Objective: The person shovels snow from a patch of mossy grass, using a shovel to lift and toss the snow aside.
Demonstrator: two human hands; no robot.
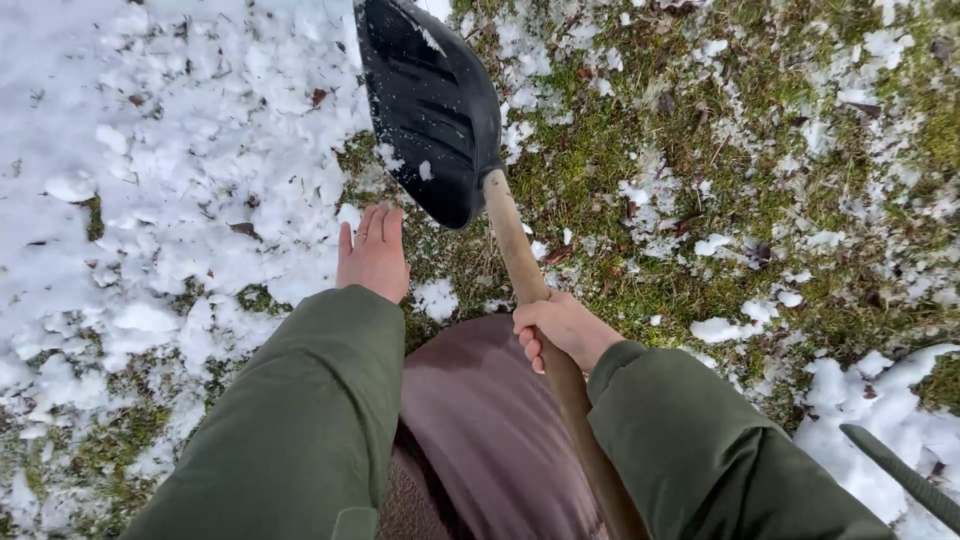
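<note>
Far left: thick snow (150,150) over the ground, thinning rightward to patchy grass (700,130). Left hand (373,252) flat, fingers spread, holding nothing, hovering just beside the black shovel blade (430,100). Right hand (562,330) wrapped tight round the wooden shaft (515,250), well below the blade. One-handed grip, so likely twisting or tipping of the raised blade; slick snow underfoot, possible slipping. Blade above and ahead of the grip, over the snow's edge. Lower right: dark rod (900,475).
</note>
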